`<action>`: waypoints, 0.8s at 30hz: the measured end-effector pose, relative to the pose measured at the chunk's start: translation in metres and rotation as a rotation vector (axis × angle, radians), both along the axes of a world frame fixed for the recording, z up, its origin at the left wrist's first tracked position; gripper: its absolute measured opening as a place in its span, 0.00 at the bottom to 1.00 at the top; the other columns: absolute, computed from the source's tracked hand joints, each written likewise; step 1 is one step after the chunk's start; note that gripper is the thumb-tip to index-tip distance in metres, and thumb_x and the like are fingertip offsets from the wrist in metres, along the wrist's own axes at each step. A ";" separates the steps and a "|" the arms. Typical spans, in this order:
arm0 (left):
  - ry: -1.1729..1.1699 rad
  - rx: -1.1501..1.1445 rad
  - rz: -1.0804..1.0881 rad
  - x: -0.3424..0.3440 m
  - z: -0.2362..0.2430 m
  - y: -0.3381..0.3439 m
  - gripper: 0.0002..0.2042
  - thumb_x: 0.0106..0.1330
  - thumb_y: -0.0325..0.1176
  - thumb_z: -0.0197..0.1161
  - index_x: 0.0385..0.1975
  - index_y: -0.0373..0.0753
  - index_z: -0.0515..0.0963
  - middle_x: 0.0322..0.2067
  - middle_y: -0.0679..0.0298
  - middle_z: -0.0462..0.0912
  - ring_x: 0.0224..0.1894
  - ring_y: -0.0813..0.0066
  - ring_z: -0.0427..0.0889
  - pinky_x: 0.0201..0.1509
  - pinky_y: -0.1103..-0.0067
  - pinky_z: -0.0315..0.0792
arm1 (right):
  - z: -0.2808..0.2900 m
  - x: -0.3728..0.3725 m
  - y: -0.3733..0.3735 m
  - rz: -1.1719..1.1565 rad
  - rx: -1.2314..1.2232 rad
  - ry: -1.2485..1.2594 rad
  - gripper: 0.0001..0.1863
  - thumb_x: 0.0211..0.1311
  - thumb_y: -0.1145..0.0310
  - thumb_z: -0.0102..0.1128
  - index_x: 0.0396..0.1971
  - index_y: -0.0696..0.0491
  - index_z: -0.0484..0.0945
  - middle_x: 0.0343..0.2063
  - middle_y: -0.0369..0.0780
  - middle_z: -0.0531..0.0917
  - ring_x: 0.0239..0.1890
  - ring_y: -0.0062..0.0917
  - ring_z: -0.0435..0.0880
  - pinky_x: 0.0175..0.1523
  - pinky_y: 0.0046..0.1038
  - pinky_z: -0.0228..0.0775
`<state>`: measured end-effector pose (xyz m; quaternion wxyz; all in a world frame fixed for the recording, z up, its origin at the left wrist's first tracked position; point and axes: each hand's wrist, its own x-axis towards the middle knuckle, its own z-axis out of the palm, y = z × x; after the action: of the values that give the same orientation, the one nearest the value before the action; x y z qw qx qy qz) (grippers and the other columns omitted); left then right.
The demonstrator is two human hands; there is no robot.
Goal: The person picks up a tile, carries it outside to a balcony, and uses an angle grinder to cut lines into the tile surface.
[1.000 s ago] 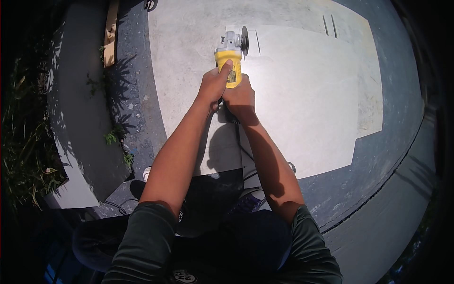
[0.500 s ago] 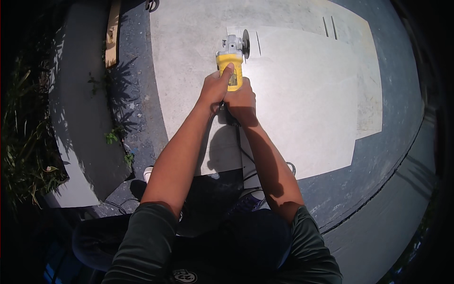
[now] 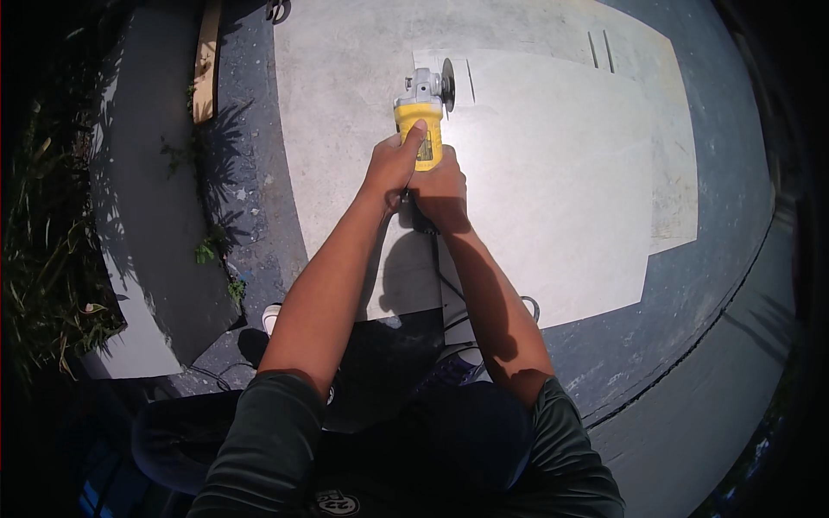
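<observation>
Both hands hold a yellow angle grinder with a grey metal head. My left hand wraps its left side, the thumb lying along the top of the body. Around the rear end of the grinder closes my right hand; most of its fingers are hidden. A thin dark disc stands upright on the right of the head, at a cut line in the pale flat sheet below. Whether the disc touches the sheet I cannot tell. The black cord runs back from the grinder beside my right forearm.
Another pale sheet lies underneath, with two dark slits at its far right. A wooden plank and a low grey wall with plants are on the left. My shoes are at the sheet's near edge. Grey ground surrounds the sheets.
The grinder has shifted very slightly toward me, with its disc staying close to the same cut line. Both hands keep their hold.
</observation>
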<state>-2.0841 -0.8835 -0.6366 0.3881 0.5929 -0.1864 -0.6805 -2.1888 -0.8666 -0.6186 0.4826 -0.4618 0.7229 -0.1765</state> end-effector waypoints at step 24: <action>-0.039 -0.014 0.032 -0.002 0.013 -0.008 0.27 0.77 0.51 0.60 0.55 0.27 0.78 0.46 0.57 0.86 0.46 0.74 0.86 0.51 0.76 0.78 | 0.015 0.000 -0.012 0.006 -0.006 -0.030 0.32 0.57 0.48 0.71 0.50 0.58 0.72 0.40 0.54 0.88 0.45 0.48 0.89 0.51 0.42 0.80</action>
<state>-2.0863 -0.8914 -0.6238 0.3992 0.6064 -0.1893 -0.6611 -2.1891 -0.8790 -0.6035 0.4923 -0.4627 0.7139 -0.1843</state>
